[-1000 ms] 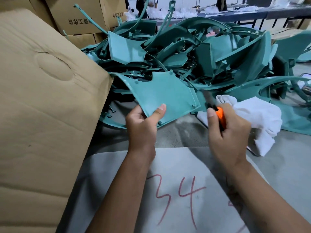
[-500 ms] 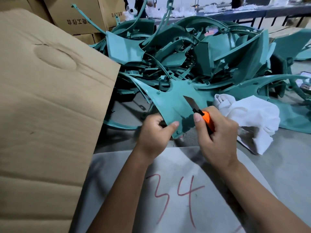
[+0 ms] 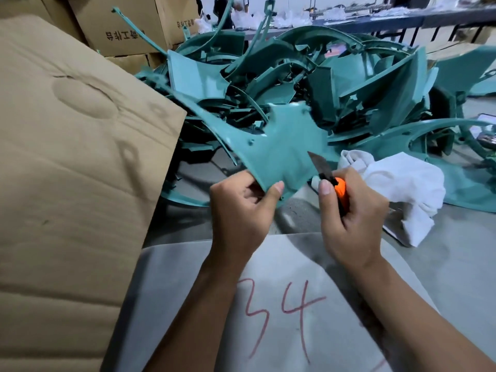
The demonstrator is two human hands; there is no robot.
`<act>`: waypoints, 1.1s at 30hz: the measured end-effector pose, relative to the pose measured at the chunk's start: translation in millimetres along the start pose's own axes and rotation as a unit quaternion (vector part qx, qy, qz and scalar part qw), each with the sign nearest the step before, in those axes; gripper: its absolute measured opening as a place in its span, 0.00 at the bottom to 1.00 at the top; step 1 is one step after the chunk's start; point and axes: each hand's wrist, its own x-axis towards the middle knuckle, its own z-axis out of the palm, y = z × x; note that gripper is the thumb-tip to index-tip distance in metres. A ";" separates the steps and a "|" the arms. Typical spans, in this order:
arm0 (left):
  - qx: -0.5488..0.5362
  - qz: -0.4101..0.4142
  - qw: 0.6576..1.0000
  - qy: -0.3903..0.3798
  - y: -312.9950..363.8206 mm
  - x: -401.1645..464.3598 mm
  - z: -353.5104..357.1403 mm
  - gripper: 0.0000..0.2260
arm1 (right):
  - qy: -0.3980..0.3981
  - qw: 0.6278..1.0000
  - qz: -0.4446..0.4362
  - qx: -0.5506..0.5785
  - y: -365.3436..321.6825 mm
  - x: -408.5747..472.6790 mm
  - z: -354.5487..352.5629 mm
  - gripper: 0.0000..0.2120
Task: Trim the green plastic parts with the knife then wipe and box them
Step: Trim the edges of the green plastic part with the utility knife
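Observation:
My left hand (image 3: 241,208) pinches the near corner of a flat green plastic part (image 3: 281,146), held tilted above the table with its long arm pointing up left. My right hand (image 3: 351,210) grips a knife (image 3: 326,171) with an orange handle; its dark blade lies against the part's right edge. A white cloth (image 3: 408,183) lies crumpled just right of my right hand. Behind it all rises a big heap of green plastic parts (image 3: 335,76).
A large cardboard flap (image 3: 75,162) fills the left side, close to my left hand. A grey sheet marked "34" in red (image 3: 281,304) lies under my forearms. Cardboard boxes (image 3: 126,25) stand at the back left. A phone (image 3: 485,130) lies at the far right.
I have turned the green part and raised it slightly in my left hand. The knife blade has come from beside the part onto its right edge, and both hands drew closer together.

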 end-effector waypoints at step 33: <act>0.118 0.142 0.961 0.208 7.7 -0.3 -7.2 0.11 | 0.040 0.963 0.068 -0.257 12.3 15.8 -4.4 0.16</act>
